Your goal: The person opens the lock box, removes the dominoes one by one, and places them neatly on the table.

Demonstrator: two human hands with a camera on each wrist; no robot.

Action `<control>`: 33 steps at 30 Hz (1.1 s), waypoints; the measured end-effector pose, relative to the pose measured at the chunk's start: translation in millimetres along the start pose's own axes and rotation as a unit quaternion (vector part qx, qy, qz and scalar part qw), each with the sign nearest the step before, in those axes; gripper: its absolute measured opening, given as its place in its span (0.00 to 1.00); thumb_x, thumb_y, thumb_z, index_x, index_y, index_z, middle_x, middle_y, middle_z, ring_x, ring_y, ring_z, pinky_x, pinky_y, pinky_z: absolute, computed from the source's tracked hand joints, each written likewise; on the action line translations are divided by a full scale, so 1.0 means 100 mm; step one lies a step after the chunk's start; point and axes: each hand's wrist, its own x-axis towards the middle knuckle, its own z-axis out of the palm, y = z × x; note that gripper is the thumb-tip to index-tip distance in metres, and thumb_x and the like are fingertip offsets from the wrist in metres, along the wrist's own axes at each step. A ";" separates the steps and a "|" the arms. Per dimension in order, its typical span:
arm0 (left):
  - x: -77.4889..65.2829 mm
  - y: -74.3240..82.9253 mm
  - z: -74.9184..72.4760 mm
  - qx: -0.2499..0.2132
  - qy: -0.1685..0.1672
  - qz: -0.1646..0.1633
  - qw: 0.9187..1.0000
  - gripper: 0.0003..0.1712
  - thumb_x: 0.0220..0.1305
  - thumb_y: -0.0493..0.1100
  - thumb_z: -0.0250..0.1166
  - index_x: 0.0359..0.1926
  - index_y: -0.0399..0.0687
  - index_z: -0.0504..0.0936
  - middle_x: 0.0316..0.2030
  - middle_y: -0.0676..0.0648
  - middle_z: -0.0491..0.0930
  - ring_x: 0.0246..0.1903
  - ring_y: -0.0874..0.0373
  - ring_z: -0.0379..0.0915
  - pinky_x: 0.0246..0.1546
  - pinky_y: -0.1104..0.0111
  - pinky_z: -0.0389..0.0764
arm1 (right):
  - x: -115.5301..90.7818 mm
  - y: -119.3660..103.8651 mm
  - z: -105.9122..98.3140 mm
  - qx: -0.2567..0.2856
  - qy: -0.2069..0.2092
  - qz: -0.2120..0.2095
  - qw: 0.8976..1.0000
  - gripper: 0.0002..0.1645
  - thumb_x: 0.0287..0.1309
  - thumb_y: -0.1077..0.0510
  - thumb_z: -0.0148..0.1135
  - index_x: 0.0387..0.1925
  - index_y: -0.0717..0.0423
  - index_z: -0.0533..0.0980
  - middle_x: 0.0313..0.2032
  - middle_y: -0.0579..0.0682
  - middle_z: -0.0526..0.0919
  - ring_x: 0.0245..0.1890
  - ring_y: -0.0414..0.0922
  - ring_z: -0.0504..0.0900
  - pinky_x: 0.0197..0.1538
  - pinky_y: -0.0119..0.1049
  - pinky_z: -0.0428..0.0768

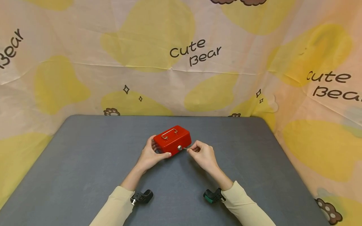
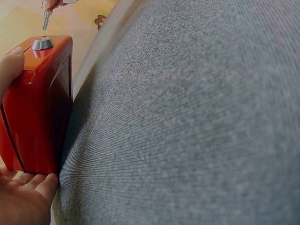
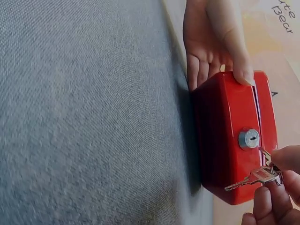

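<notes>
A red cash box with a wire handle on its lid is on the grey table, turned at an angle. My left hand grips its left end, thumb on the lock face and fingers around the opposite side. A round silver lock with a keyhole sits on that face. Between thumb and fingers, my right hand pinches a small key, its tip just short of the lock. A second key dangles from the same ring, in front of the box in the right wrist view.
Grey cloth covers the table, whose far edge meets a printed fabric backdrop with yellow patches and lettering. Black wrist devices are strapped below both hands, at the cuffs of the pale sleeves.
</notes>
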 end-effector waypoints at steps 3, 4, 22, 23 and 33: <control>-0.01 0.01 -0.01 0.004 0.002 -0.002 1.000 0.60 0.39 0.47 0.77 0.68 0.44 0.48 0.61 0.42 0.63 0.60 0.48 0.64 0.60 0.57 0.67 | 0.00 -0.02 0.02 0.000 0.002 0.003 1.000 0.09 0.47 0.58 0.68 0.18 0.46 0.75 0.16 0.39 0.76 0.16 0.35 0.71 0.20 0.28 0.70; -0.01 0.01 -0.01 0.005 0.002 -0.003 1.000 0.60 0.40 0.47 0.77 0.68 0.45 0.48 0.61 0.42 0.63 0.60 0.48 0.64 0.60 0.57 0.67 | 0.00 -0.02 0.03 0.001 0.003 0.004 1.000 0.09 0.47 0.58 0.68 0.18 0.47 0.75 0.16 0.39 0.76 0.16 0.35 0.71 0.20 0.28 0.71; 0.00 0.00 -0.01 0.016 0.003 0.000 1.000 0.60 0.39 0.48 0.77 0.67 0.44 0.49 0.60 0.41 0.63 0.60 0.47 0.64 0.60 0.57 0.66 | -0.03 -0.08 0.13 -0.019 0.035 -0.007 0.999 0.10 0.46 0.58 0.68 0.17 0.47 0.75 0.16 0.39 0.77 0.15 0.33 0.71 0.20 0.27 0.70; 0.01 0.00 -0.01 0.016 0.003 0.000 1.000 0.60 0.39 0.48 0.77 0.67 0.44 0.49 0.60 0.41 0.64 0.60 0.47 0.64 0.60 0.57 0.67 | -0.03 -0.09 0.14 -0.023 0.039 -0.010 0.999 0.10 0.46 0.58 0.68 0.17 0.47 0.75 0.15 0.39 0.77 0.15 0.32 0.71 0.20 0.27 0.71; 0.01 0.01 0.00 0.015 0.008 0.000 1.000 0.59 0.39 0.48 0.77 0.67 0.44 0.49 0.59 0.41 0.65 0.58 0.47 0.66 0.59 0.57 0.68 | -0.04 -0.19 0.18 -0.077 0.073 -0.011 0.994 0.11 0.45 0.57 0.68 0.15 0.46 0.75 0.14 0.39 0.76 0.14 0.32 0.69 0.20 0.28 0.69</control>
